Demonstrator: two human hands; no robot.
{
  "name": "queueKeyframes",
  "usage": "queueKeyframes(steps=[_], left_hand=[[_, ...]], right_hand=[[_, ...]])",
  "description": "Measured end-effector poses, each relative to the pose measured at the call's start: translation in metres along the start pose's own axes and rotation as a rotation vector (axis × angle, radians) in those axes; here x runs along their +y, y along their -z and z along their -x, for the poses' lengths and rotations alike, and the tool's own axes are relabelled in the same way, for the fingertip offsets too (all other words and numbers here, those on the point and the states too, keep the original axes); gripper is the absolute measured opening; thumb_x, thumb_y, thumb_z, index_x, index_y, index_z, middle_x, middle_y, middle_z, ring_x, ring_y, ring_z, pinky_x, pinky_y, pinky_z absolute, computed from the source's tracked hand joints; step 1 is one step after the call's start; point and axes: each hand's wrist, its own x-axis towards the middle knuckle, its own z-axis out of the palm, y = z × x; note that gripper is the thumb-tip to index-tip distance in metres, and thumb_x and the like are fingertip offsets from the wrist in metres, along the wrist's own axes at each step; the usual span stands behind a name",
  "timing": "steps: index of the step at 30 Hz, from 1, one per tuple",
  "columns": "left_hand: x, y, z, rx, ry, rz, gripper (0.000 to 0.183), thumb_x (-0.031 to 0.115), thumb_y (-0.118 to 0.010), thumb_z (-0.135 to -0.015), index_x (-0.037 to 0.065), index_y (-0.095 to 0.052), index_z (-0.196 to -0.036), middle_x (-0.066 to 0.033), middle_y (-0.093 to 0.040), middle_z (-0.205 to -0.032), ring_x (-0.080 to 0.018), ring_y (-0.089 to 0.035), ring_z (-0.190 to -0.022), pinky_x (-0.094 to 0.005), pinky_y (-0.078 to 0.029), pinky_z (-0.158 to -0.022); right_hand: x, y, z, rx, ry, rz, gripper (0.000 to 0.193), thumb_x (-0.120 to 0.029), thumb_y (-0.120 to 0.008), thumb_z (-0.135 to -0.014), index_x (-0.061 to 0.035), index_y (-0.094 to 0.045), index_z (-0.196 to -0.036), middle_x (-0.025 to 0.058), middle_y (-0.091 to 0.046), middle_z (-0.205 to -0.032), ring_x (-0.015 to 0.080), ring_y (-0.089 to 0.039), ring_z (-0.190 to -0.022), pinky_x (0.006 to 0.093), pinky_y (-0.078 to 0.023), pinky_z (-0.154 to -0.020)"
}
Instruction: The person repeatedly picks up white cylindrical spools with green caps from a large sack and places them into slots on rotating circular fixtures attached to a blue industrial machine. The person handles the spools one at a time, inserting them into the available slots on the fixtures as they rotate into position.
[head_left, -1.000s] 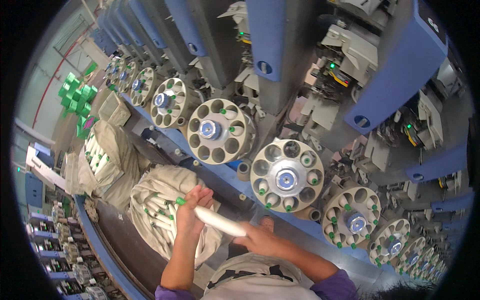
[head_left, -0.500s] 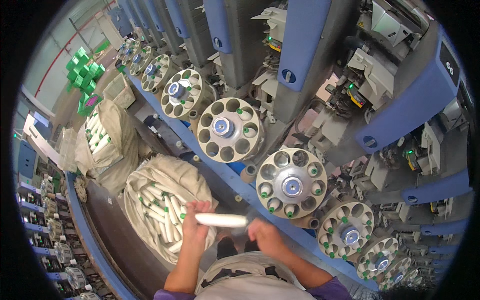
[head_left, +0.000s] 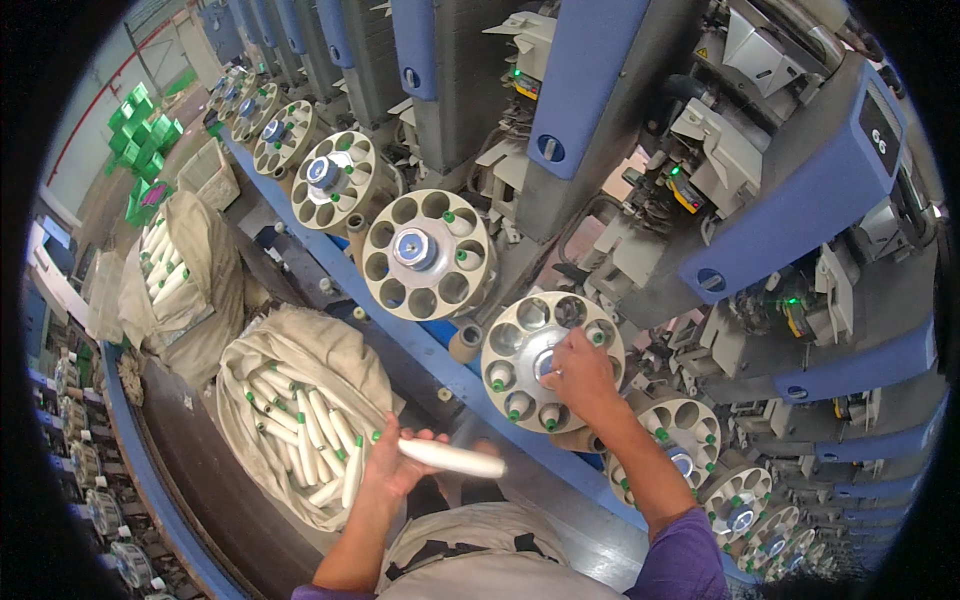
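A white yarn bobbin [head_left: 455, 457] with a green tip lies across my left hand [head_left: 397, 462], whose fingers are closed round its green-tipped end. My right hand [head_left: 582, 378] is over the round bobbin magazine [head_left: 512, 345], its fingers pinched together beside the central hub. Whatever those fingertips hold, perhaps a thread, is too fine to make out. Several of the magazine's round pockets carry green-tipped bobbins; others show dark. Left of my left hand, an open cloth sack [head_left: 335, 350] bulges with similar white bobbins [head_left: 312, 420].
More round magazines [head_left: 430, 255] line the blue machine rail [head_left: 400, 335]. Blue and grey winding units [head_left: 600, 90] rise behind them. A second sack [head_left: 205, 300] of bobbins stands far left, near a pale bin [head_left: 210, 175] and stacked green crates [head_left: 140, 130].
My right hand has moved up and right from the bobbin's free end to the magazine's hub. The bobbin in my left hand now tilts slightly downward to the right. The view has shifted a little.
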Motion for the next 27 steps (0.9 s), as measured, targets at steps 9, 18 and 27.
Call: queueKeyframes(steps=[9, 18, 27], left_hand=[[0.003, -0.019, 0.033, -0.32, -0.166, -0.133, 0.018, 0.013, -0.067, -0.098, 0.004, -0.066, -0.113, -0.0282, -0.063, -0.132, -0.0493, -0.059, -0.126, -0.072, -0.046, -0.106], [-0.037, -0.059, 0.05, -0.171, -0.457, -0.474, 0.026, 0.022, -0.058, -0.109, 0.006, -0.048, -0.126, -0.01, -0.059, -0.111, -0.0246, -0.066, -0.103, -0.042, -0.061, -0.092], [-0.022, -0.059, 0.032, -0.332, -0.532, -1.327, 0.035, 0.038, -0.051, -0.112, 0.007, -0.053, -0.128, -0.0043, -0.06, -0.099, -0.0105, -0.056, -0.087, -0.0282, -0.05, -0.08]], right_hand=[[-0.042, 0.02, 0.027, 0.191, 0.03, -0.069, 0.011, -0.012, -0.068, -0.091, -0.0093, -0.072, -0.101, 0.0086, -0.067, -0.101, 0.0315, -0.061, -0.099, 0.0452, -0.042, -0.095], [-0.115, -0.03, 0.064, 0.199, 0.369, -0.459, 0.019, -0.014, -0.076, -0.085, -0.0103, -0.075, -0.103, 0.0029, -0.071, -0.095, 0.0223, -0.061, -0.082, 0.0409, -0.041, -0.074], [-0.116, -0.039, 0.08, -0.024, 0.435, -0.369, 0.016, -0.016, -0.064, -0.096, -0.0024, -0.058, -0.092, 0.014, -0.057, -0.09, 0.0315, -0.056, -0.086, 0.0442, -0.04, -0.077]])
